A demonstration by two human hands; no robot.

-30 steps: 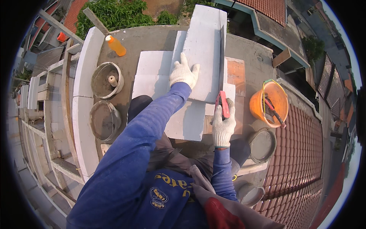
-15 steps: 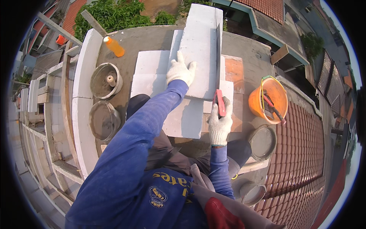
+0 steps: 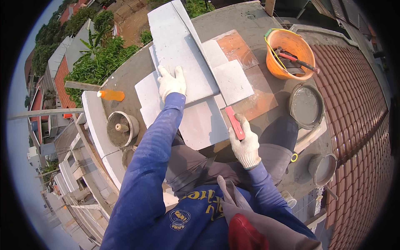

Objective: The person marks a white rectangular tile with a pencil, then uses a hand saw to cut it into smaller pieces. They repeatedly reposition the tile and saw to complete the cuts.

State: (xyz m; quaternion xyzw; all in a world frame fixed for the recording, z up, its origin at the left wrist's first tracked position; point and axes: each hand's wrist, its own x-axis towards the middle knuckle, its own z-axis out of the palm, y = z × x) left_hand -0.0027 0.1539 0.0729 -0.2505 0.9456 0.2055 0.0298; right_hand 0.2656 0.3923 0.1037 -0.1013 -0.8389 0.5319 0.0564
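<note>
A long white lightweight block (image 3: 175,46) lies over several other white blocks (image 3: 204,125) in front of me. My left hand (image 3: 172,82), in a white knit glove, rests on its top with the fingers spread. In my gloved right hand (image 3: 245,143) is the red handle of a handsaw (image 3: 235,122). The saw's thin blade points away from me along the block's right side; exactly how it meets the block is hard to make out. A smaller white block piece (image 3: 233,82) sits to the right of the blade.
Orange-brown boards (image 3: 254,89) lie right of the blocks. Beyond is an orange bucket (image 3: 287,46) with a red-handled tool. Mortar buckets stand at left (image 3: 132,125) and right (image 3: 307,106). An orange bottle (image 3: 111,95) lies far left. Tiled roof (image 3: 354,104) slopes at the right.
The view has turned, so the blocks and bucket appear rotated and shifted. The right hand keeps the saw at the block's right side, and the left hand stays on top.
</note>
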